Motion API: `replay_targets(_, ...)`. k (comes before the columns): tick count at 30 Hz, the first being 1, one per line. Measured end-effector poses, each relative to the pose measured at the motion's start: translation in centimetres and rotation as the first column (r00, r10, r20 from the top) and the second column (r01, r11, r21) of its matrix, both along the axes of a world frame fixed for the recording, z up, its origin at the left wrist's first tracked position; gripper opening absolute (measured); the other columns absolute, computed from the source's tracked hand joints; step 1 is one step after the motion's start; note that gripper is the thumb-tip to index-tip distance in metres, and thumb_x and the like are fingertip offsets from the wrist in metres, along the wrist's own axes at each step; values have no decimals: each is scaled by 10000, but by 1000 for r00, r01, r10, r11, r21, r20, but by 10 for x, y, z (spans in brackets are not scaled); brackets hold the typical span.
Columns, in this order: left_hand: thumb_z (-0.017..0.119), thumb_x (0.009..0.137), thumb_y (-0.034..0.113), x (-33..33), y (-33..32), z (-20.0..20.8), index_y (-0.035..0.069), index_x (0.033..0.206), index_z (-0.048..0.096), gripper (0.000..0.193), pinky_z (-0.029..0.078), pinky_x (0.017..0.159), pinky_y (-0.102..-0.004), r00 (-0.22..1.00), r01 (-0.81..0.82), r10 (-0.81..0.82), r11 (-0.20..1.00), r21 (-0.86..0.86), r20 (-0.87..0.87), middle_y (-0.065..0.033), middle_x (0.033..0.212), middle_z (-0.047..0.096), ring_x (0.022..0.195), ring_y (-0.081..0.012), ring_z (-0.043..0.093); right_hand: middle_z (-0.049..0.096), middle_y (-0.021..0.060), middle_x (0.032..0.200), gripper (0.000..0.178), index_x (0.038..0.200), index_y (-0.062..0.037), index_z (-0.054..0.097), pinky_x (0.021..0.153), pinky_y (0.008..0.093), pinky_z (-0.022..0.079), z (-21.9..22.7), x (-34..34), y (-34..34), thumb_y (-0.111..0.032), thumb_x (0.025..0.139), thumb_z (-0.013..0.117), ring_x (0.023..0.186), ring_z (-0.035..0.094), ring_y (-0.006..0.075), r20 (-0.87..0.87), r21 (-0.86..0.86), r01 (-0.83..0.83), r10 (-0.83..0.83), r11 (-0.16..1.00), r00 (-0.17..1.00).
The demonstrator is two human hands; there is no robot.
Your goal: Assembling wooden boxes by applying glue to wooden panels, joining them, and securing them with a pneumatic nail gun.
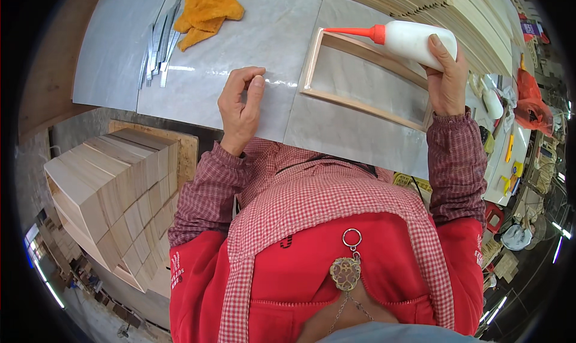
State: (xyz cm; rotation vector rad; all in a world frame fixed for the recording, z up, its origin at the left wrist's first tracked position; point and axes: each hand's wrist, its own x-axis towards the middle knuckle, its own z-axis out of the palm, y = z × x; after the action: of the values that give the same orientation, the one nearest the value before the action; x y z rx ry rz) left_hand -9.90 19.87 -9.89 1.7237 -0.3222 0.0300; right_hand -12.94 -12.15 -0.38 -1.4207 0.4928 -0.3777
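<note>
Pale blue cloth [384, 333] lies closest. My right hand [449, 82] grips a white plastic bottle [414, 42], tipped seemingly to aim its red nozzle [360, 31] at one corner of the rectangular wooden frame [360, 107] on grey marbled tabletop [354, 137]; my left hand [242, 105], half-curled, holds nothing.

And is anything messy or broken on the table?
Nothing looks spilled or broken. Only the metal strips look untidy, lying unevenly beside the crumpled orange cloth. The white bottle is sideways, but the right hand holds it.
</note>
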Motion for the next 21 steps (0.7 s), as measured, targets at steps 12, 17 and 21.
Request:
replay_targets(12, 526, 915, 100, 0, 0, 0, 21, 1000, 613, 146, 415, 714, -232, 1000, 8, -7, 998, 69, -8, -43, 931, 589, 783, -130, 513, 578, 147, 1044, 468, 1162, 31, 513, 787, 260, 494, 9, -38, -36, -159, 792, 728, 909, 592, 213, -23, -41, 90, -91, 995, 996)
replay_targets(17, 515, 921, 101, 0, -2, 1, 16, 1006, 609, 152, 420, 747, -236, 1000, 8, -7, 994, 107, -9, -50, 943, 593, 807, -136, 522, 580, 142, 1043, 465, 1169, 31, 512, 777, 250, 491, 12, -64, -60, -149, 796, 724, 907, 590, 200, -19, -67, 130, -131, 989, 991)
replay_targets(21, 506, 928, 105, -2, -3, 3, 16, 1012, 606, 159, 423, 768, -238, 1000, 10, -9, 991, 130, -10, -53, 950, 594, 822, -138, 527, 582, 139, 1046, 469, 1173, 31, 511, 775, 244, 489, 13, -85, -77, -146, 795, 725, 907, 589, 195, 0, -80, 192, -192, 978, 981)
